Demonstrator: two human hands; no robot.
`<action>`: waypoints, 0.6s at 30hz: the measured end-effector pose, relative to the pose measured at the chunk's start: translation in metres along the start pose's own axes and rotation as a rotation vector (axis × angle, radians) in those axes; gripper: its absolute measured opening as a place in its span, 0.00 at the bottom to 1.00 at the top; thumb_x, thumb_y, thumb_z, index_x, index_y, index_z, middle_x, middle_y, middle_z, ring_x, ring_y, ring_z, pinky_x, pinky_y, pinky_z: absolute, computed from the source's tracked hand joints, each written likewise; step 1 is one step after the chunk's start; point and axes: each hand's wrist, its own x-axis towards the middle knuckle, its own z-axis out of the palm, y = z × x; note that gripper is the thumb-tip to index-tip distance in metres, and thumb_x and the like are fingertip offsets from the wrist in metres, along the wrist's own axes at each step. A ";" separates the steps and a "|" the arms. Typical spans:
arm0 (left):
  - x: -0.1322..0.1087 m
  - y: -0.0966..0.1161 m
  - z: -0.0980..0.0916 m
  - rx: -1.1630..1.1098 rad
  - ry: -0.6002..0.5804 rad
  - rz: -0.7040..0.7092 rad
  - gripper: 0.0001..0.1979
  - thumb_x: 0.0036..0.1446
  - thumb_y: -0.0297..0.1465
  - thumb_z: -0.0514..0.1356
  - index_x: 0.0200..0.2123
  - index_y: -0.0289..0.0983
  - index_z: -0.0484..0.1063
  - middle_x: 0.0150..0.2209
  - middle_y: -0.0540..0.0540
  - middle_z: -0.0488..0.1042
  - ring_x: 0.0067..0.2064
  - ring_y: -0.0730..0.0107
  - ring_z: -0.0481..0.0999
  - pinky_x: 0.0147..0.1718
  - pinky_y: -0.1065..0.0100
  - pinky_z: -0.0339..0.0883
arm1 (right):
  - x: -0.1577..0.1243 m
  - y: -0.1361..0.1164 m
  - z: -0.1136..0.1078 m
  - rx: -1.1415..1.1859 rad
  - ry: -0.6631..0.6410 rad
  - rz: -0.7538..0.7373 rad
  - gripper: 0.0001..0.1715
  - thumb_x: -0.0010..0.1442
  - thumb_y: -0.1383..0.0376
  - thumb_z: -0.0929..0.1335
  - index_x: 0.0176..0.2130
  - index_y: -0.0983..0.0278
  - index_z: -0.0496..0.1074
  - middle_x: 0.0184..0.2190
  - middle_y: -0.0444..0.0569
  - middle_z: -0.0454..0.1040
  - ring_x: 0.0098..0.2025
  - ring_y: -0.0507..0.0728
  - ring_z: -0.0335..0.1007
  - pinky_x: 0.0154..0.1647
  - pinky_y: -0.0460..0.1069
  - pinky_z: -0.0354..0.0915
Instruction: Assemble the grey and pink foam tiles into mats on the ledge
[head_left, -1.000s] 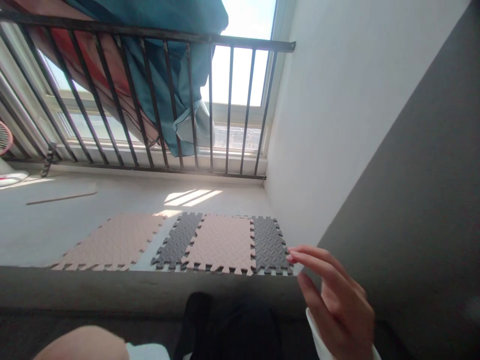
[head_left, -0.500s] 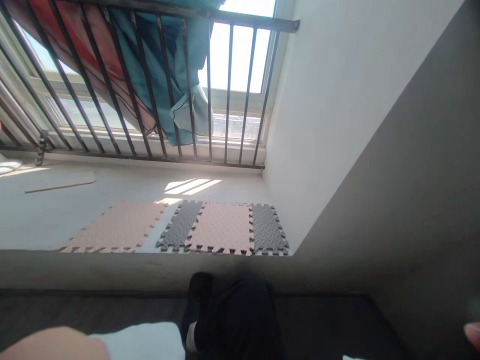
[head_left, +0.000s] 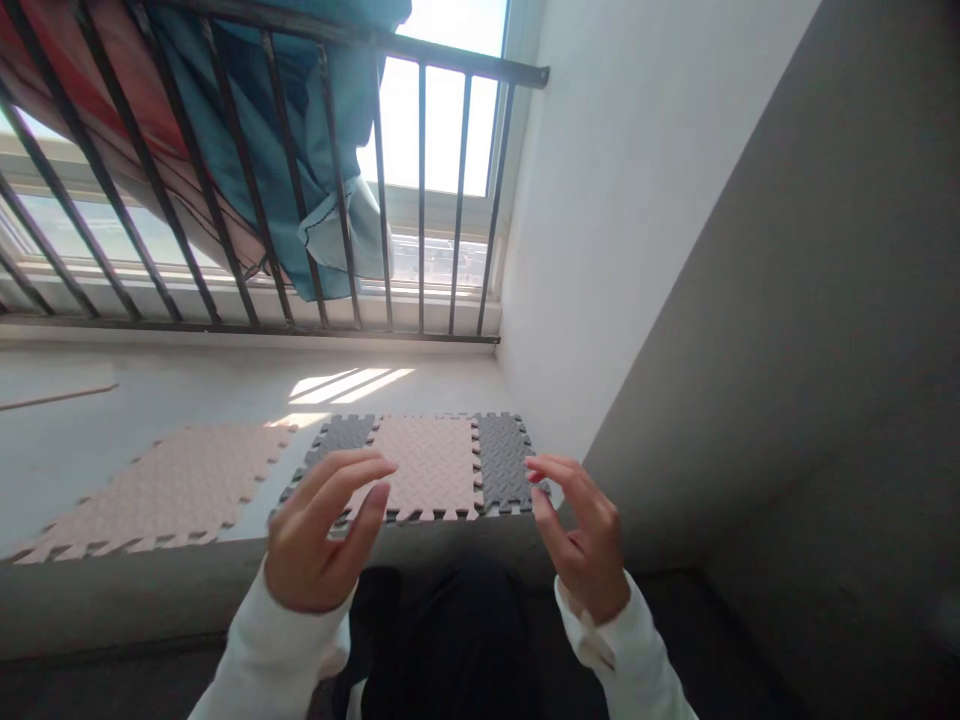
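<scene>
Seated person, head camera looking down past black trousers (head_left: 442, 640) at a pale concrete ledge (head_left: 112, 600).

Left hand (head_left: 319, 530), white sleeve (head_left: 270, 660): raised over the near edge of a pink foam tile (head_left: 427, 470), its grip spread and curved, pinching nothing. Fingertips point right, above the tile; contact with the foam cannot be told.

Right hand (head_left: 581, 535), white cuff (head_left: 622, 660): raised opposite, its grip likewise spread, fingers curled toward the left hand, holding nothing. Fingertips sit at the right end of a dark grey foam strip (head_left: 502, 460); contact cannot be told here either.

Tiles: the pink tile lies between that right strip and a second dark grey strip (head_left: 337, 435), all three joined by puzzle edges and flat on the ledge, between the hands. A separate pink foam mat (head_left: 150, 495) lies flat to the left, just apart from the joined row.

Beyond: sun patch (head_left: 352, 385) on the concrete, black metal railing (head_left: 450, 58), teal cloth (head_left: 307, 130) hanging behind it, white wall (head_left: 622, 220) at right.
</scene>
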 end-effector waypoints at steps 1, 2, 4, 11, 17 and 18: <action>0.001 -0.012 0.016 0.021 -0.102 -0.049 0.12 0.56 0.33 0.49 0.38 0.38 0.69 0.37 0.46 0.72 0.41 0.71 0.71 0.44 0.66 0.66 | -0.004 0.026 0.023 -0.066 -0.100 0.091 0.20 0.54 0.68 0.60 0.46 0.63 0.68 0.43 0.52 0.71 0.46 0.57 0.66 0.49 0.55 0.63; -0.004 -0.027 0.036 0.105 -0.243 -0.129 0.13 0.56 0.33 0.49 0.40 0.35 0.69 0.37 0.44 0.72 0.42 0.70 0.71 0.45 0.67 0.65 | -0.012 0.053 0.045 -0.145 -0.233 0.184 0.20 0.53 0.69 0.60 0.46 0.65 0.68 0.45 0.54 0.70 0.49 0.58 0.64 0.51 0.55 0.61; -0.028 -0.065 0.076 0.333 -0.524 -0.321 0.17 0.53 0.32 0.51 0.45 0.31 0.67 0.43 0.38 0.70 0.46 0.65 0.69 0.47 0.65 0.63 | -0.033 0.100 0.080 -0.290 -0.474 0.369 0.24 0.51 0.71 0.59 0.48 0.68 0.68 0.50 0.55 0.66 0.53 0.58 0.59 0.55 0.54 0.56; -0.113 -0.177 0.147 0.641 -0.874 -0.589 0.28 0.46 0.40 0.57 0.53 0.44 0.62 0.53 0.41 0.63 0.56 0.56 0.59 0.53 0.60 0.54 | -0.061 0.171 0.124 -0.487 -0.779 0.546 0.29 0.53 0.68 0.59 0.55 0.66 0.61 0.59 0.54 0.54 0.60 0.57 0.48 0.59 0.49 0.48; -0.112 -0.195 0.166 0.570 -0.900 -0.535 0.24 0.47 0.44 0.56 0.50 0.48 0.65 0.50 0.46 0.67 0.52 0.58 0.64 0.52 0.62 0.54 | -0.043 0.191 0.144 -0.573 -0.885 0.621 0.29 0.54 0.62 0.61 0.56 0.61 0.59 0.60 0.56 0.52 0.61 0.60 0.46 0.58 0.52 0.47; -0.109 -0.194 0.171 0.573 -0.903 -0.531 0.24 0.48 0.44 0.56 0.50 0.48 0.66 0.50 0.45 0.67 0.52 0.57 0.64 0.52 0.62 0.54 | -0.042 0.193 0.145 -0.587 -0.901 0.620 0.29 0.54 0.61 0.62 0.56 0.61 0.60 0.59 0.57 0.53 0.61 0.61 0.47 0.58 0.52 0.48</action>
